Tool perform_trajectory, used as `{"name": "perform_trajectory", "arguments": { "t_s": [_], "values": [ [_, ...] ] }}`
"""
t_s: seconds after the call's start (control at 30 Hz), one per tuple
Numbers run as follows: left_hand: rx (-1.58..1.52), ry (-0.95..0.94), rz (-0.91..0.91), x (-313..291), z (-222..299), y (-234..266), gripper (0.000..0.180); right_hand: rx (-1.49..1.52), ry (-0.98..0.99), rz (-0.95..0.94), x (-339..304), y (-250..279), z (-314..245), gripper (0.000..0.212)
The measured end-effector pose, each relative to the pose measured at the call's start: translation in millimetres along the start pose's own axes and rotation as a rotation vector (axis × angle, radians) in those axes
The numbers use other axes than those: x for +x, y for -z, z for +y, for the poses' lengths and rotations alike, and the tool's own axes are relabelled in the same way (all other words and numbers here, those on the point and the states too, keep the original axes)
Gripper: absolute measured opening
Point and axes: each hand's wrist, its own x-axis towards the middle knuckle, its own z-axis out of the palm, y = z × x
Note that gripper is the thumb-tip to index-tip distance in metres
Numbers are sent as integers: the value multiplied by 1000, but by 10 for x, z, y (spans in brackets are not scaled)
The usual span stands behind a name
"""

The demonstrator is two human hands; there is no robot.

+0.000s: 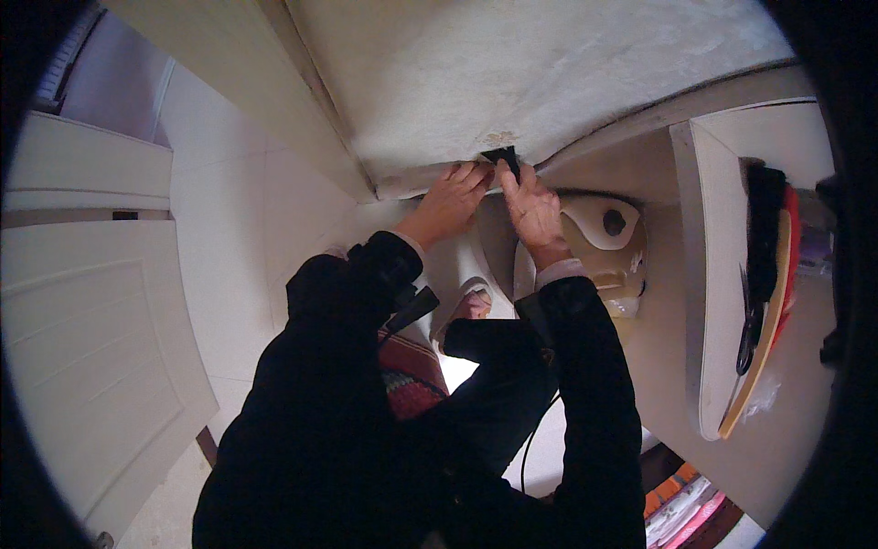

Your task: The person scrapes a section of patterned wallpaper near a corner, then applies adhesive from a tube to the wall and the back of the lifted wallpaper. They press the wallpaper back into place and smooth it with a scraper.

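Both my hands reach to the lower edge of a rough whitish wall panel [512, 64]. My right hand [532, 212] pinches a small black object [502, 156] against that edge with thumb and fingers. What the object is I cannot tell. Just left of it, my left hand [448, 203] has its fingers curled over a pale strip [407, 183] that runs along the panel's edge, fingertips close to the black object. Both arms are in black sleeves with pale cuffs.
A white panelled door [101, 339] fills the left side. On the right a white shelf board [713, 274] carries black and red items and scissors [748, 334]. A beige object with a dark hole [608, 240] sits below my right hand. Colourful flat things [686, 508] lie at the bottom right.
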Motion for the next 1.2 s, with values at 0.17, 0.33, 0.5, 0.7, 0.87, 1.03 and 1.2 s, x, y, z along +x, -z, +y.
{"name": "perform_trajectory", "arguments": {
  "t_s": [0.17, 0.33, 0.5, 0.7, 0.87, 1.03, 1.2],
  "values": [
    [32, -19, 56, -4, -42, -88, 60, 34, -74, -72, -167, -3, -74, 46],
    [60, -27, 55, -40, -75, -215, 55, 73, 43, 35, 13, -27, -217, 45],
    [-29, -23, 79, -52, -64, -197, 49, 56, -158, -221, -42, -76, -183, 43],
    [9, 2, 99, 4, 26, -105, 67, 66, -15, 61, -78, -96, -95, 36],
    [-52, 35, 63, 88, 76, -97, 74, -69, -261, -227, -152, -61, 93, 22],
    [-55, 76, 91, 170, 127, -174, 70, -81, -304, -247, -68, 68, -31, 17],
    [22, 76, 218, 227, 168, -272, 63, -47, -255, -205, 22, 506, -159, 15]
  ]
}}
